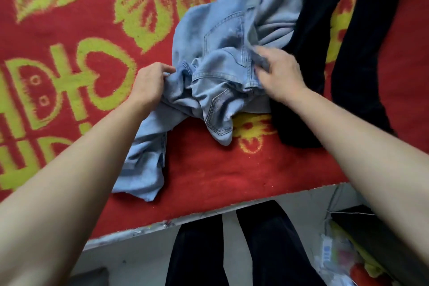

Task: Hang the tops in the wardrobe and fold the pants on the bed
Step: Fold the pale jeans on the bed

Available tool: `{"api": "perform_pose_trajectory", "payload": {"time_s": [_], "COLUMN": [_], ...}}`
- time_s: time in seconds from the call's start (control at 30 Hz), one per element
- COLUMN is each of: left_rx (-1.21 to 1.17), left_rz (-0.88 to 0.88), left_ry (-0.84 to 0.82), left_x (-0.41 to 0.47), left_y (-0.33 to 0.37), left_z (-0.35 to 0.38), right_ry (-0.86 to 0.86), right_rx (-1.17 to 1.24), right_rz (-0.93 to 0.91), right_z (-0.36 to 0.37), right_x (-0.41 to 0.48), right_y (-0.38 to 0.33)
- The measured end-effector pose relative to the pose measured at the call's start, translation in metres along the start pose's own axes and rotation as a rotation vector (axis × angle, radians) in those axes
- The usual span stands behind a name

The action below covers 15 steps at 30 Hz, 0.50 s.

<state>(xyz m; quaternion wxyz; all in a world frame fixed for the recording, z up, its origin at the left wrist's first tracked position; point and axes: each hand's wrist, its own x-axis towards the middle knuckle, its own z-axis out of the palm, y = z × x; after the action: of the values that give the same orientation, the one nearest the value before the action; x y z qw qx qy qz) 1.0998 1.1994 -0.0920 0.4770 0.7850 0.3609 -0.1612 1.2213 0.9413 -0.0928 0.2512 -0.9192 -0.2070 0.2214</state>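
Note:
Crumpled light blue jeans (209,72) lie on the bed, which is covered by a red blanket (81,30) with yellow-green patterns. My left hand (149,82) grips the waistband at the jeans' left side. My right hand (277,72) pinches the denim at the right side of the waistband. One pant leg trails toward the bed's front edge. A pale grey-blue top (276,4) lies behind the jeans, partly under them. Black pants (336,53) stretch along the right side of the bed.
The bed's front edge (209,211) runs across the lower part of the view, with my legs in dark trousers (232,251) standing against it. Bags and clutter (343,258) sit on the floor at lower right.

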Motion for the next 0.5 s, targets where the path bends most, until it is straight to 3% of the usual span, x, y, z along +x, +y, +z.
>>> {"api": "perform_pose_trajectory", "payload": {"time_s": [0.07,0.13,0.23,0.3,0.4,0.5], "left_rx": [-0.075,-0.184,-0.257,-0.044,0.318,0.197], "left_rz": [0.005,0.075,0.162,0.143,0.031,0.018], "left_ry": [0.13,0.296,0.274,0.204,0.231,0.27], "left_x": [0.0,0.001,0.001,0.004,0.005,0.003], "left_y": [0.01,0.031,0.063,0.07,0.06,0.048], "left_z": [-0.003,-0.003,0.014,0.032,0.055,0.06], "right_ry": [-0.153,-0.21,-0.204,-0.202,-0.142,-0.077], "right_rx": [-0.194,-0.309,-0.351,-0.352,-0.312,-0.18], "right_rz": [-0.267,-0.368,-0.357,-0.37,-0.419,-0.346], "right_z": [0.012,0.024,0.035,0.035,0.031,0.03], "right_x": [-0.017,-0.029,-0.039,-0.041,-0.046,-0.061], "right_y": [-0.009,-0.015,-0.019,-0.017,-0.009,0.001]}}
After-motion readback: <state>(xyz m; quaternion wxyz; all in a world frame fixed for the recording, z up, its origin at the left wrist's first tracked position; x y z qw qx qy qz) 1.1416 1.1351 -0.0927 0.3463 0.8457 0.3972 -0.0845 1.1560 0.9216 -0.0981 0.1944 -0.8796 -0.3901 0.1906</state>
